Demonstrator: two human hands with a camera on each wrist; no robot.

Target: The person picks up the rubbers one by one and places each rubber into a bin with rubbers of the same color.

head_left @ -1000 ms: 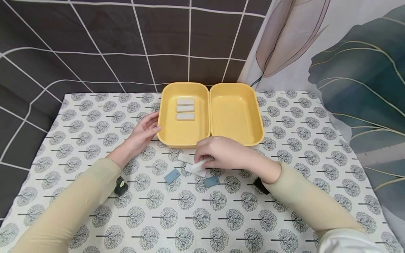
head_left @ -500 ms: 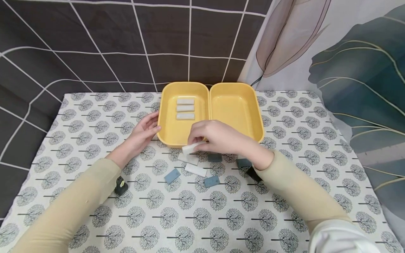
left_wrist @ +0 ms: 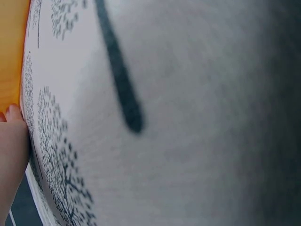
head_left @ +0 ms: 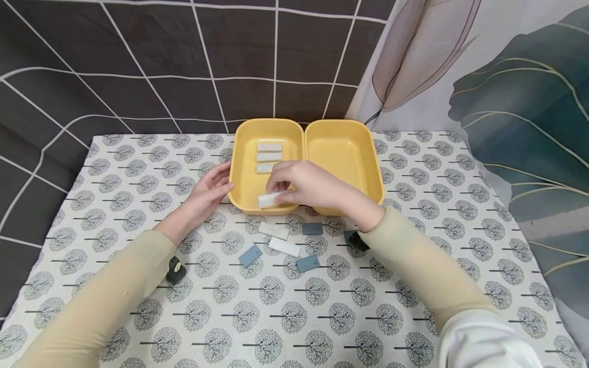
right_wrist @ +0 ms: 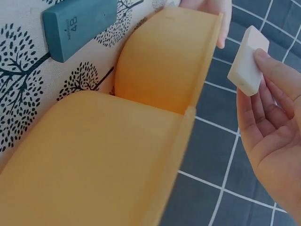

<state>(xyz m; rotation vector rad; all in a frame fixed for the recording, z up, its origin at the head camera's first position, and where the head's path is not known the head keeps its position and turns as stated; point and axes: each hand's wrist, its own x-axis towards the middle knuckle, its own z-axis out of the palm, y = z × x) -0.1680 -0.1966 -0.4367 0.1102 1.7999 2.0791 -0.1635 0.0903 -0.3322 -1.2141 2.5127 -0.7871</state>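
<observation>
My right hand (head_left: 313, 186) pinches a white eraser (head_left: 269, 200) between thumb and fingers, over the front of the left yellow bin (head_left: 244, 189). The right wrist view shows this eraser (right_wrist: 249, 61) tilted, above the bin's rim. Three white erasers (head_left: 269, 157) lie in a column inside that bin; the front one is partly covered by my right hand. My left hand (head_left: 207, 197) rests with extended fingers against the bin's left side. At the edge of the left wrist view, that hand's fingers (left_wrist: 13, 113) touch the yellow wall (left_wrist: 9, 56).
A second yellow bin (head_left: 342, 153) adjoins on the right. In front lie two white erasers (head_left: 285, 247), one overlapping the other's edge, and several blue erasers (head_left: 308, 263), one marked 4B (right_wrist: 80, 23). A dark tiled-pattern backdrop (head_left: 239, 46) rises behind the table (head_left: 257, 317).
My right hand has lifted a white eraser from the pile and carried it up and left, over the left bin's front rim. My left hand has stayed at the bin's side.
</observation>
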